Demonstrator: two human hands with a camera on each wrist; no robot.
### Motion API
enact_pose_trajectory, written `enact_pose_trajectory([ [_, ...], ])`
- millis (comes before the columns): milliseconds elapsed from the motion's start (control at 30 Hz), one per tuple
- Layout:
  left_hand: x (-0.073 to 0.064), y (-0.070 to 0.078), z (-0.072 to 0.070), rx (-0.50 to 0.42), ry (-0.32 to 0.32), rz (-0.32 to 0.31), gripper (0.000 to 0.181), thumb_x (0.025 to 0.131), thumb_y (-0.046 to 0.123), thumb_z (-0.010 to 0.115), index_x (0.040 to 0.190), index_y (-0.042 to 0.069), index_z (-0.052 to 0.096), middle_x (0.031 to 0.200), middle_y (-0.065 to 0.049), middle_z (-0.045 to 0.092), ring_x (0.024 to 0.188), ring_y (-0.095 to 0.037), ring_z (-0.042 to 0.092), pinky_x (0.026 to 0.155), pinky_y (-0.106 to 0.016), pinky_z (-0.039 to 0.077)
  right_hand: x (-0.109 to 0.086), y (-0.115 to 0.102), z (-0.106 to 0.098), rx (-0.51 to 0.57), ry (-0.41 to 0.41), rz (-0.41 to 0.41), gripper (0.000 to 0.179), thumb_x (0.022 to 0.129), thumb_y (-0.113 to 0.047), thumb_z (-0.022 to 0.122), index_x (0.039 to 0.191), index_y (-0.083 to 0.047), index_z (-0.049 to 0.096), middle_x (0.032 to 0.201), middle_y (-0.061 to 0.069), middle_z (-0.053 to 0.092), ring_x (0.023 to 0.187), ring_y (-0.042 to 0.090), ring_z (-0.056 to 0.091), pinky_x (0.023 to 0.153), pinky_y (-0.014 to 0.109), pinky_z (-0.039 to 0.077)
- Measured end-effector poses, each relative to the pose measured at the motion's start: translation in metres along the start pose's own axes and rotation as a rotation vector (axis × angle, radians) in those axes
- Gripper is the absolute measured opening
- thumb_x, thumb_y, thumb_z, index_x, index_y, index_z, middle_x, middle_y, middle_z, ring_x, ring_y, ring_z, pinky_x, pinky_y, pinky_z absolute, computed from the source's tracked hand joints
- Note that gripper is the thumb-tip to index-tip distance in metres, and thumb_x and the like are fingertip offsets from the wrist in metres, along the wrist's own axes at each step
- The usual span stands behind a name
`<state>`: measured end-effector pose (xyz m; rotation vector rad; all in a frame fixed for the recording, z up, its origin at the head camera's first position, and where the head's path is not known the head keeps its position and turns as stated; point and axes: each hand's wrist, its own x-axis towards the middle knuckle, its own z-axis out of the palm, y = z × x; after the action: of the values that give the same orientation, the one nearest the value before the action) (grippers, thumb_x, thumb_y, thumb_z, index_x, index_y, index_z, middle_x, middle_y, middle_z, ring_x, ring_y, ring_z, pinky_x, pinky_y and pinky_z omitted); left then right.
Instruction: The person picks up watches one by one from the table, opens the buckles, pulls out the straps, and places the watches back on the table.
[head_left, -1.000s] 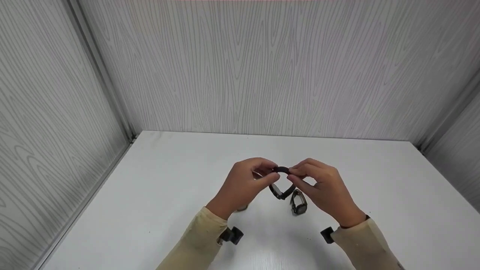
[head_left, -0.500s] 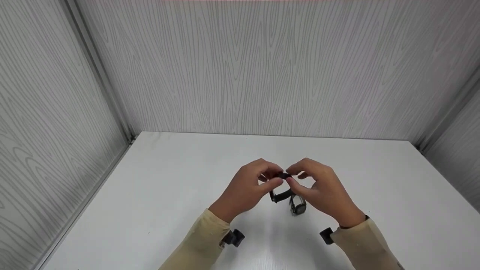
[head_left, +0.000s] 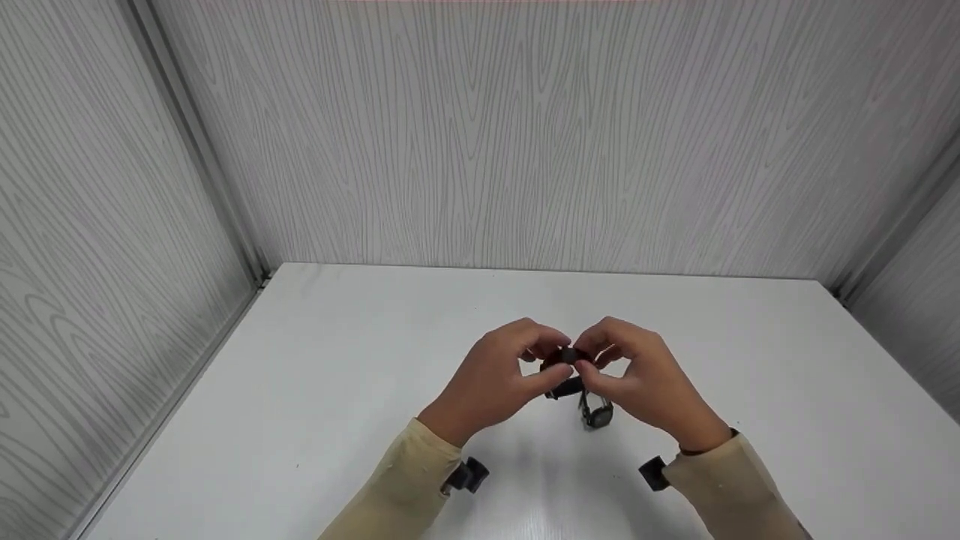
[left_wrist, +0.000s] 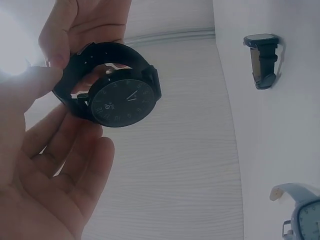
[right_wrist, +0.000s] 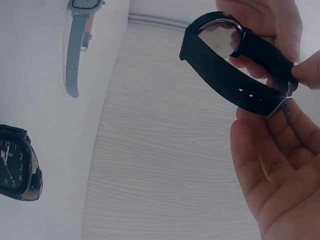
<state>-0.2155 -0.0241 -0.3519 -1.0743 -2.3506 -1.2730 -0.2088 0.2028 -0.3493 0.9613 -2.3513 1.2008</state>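
Both hands hold a black wristwatch (head_left: pixel 566 388) in front of the body, above the table. Fingertips of the left hand (head_left: pixel 495 375) and the right hand (head_left: pixel 637 375) pinch its strap close together. In the left wrist view the round dark dial (left_wrist: pixel 122 103) faces the camera. From the right wrist the case's shiny back shows, with the strap (right_wrist: pixel 230 85) looped to a metal buckle (right_wrist: pixel 288 92) at the fingers. The finger parts behind the strap are hidden.
A dark square-faced watch (head_left: pixel 598 417) rests on the white table (head_left: pixel 360 322) just below the held watch. A light blue watch (right_wrist: pixel 74 55) lies there too, out of sight in the head view. Pale wood-grain panels (head_left: pixel 480 135) enclose the back and sides.
Both hands have drawn closer together, and the strap between them has tilted and dropped slightly, narrowing the visible loop. The light watch's edge by the left wrist is now covered.
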Motion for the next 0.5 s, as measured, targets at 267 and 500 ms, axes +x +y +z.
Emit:
enact_pose_trajectory([
  [267,0.0004,0.0025,-0.0007,0.035,-0.002,-0.012,0.016,0.097,0.024,0.074,0.111,0.017,0.077,0.102,0.009,0.07,0.093,-0.005,0.062,0.087,-0.028,0.056,-0.0005,-0.0005,-0.0002,0.007,-0.02,0.007,0.029,0.092,0.003,0.071,0.103,-0.024,0.068,0.098,-0.012,0.069,0.088,0.012,0.067,0.077,0.032,0.059],
  [500,0.0006,0.0027,-0.0012,0.038,-0.008,-0.018,0.015,0.097,0.024,0.074,0.11,0.017,0.077,0.102,0.009,0.07,0.093,-0.006,0.062,0.086,-0.028,0.056,-0.0003,-0.0002,-0.0006,0.013,-0.032,0.023,0.029,0.092,0.002,0.071,0.102,-0.025,0.068,0.097,-0.012,0.07,0.086,0.013,0.067,0.074,0.032,0.059],
])
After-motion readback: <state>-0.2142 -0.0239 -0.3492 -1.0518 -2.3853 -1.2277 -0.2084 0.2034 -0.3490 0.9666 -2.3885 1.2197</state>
